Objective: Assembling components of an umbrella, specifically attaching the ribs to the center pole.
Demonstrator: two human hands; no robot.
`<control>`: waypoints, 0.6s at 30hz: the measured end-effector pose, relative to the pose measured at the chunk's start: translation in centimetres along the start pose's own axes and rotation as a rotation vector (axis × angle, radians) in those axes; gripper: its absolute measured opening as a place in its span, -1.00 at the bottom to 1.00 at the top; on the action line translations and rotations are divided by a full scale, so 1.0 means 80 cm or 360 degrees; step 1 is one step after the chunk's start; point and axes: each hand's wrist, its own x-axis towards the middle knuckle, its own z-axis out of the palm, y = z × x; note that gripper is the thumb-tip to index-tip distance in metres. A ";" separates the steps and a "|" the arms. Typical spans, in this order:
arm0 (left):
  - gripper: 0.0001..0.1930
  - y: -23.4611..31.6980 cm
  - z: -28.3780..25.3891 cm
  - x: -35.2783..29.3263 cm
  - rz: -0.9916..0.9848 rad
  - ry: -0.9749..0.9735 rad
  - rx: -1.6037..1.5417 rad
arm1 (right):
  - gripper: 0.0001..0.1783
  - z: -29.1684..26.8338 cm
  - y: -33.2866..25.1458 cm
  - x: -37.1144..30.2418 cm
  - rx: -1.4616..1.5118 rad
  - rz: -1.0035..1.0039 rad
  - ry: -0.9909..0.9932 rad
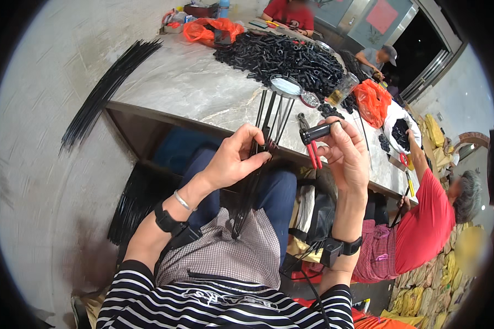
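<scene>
My left hand is closed, thumb and forefinger pinching thin black rods that stand up from my lap toward the table edge. A small dark part at the fingertips is too small to name. My right hand grips a short black tube by its right end between thumb and fingers, holding it roughly level and apart from the rods. Just behind the tube, pliers with red handles point down near the table edge; whether my fingers touch them I cannot tell. A round white-topped dish sits beyond the rods.
A large heap of black tubes covers the far tabletop. Orange bags, a clear jar and a white sack stand right. Long black rods overhang the left edge. A person in red works at right; others sit behind.
</scene>
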 end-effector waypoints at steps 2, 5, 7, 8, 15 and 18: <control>-0.74 0.000 0.005 0.000 0.0072 0.0054 -0.0011 | -0.76 0.013 0.004 -0.005 0.0014 0.0019 0.0011; -0.71 0.000 0.009 0.003 0.0064 0.0018 -0.0203 | -0.79 0.031 0.015 -0.001 -0.0300 -0.0151 0.0119; -0.66 0.003 0.006 0.007 0.0000 0.0008 -0.0234 | -0.81 0.044 0.026 0.004 -0.0650 -0.0318 0.0134; -0.61 0.004 0.005 0.010 -0.0059 -0.0020 -0.0280 | -0.81 0.045 0.032 0.008 -0.0822 -0.0389 0.0142; -0.35 -0.014 -0.003 0.030 -0.0197 0.0000 -0.0180 | -0.83 0.044 0.054 0.051 -0.1434 -0.0655 0.0127; -0.31 -0.020 -0.003 0.033 -0.0206 0.0013 -0.0191 | -0.82 0.035 0.058 0.069 -0.1207 -0.0414 0.0133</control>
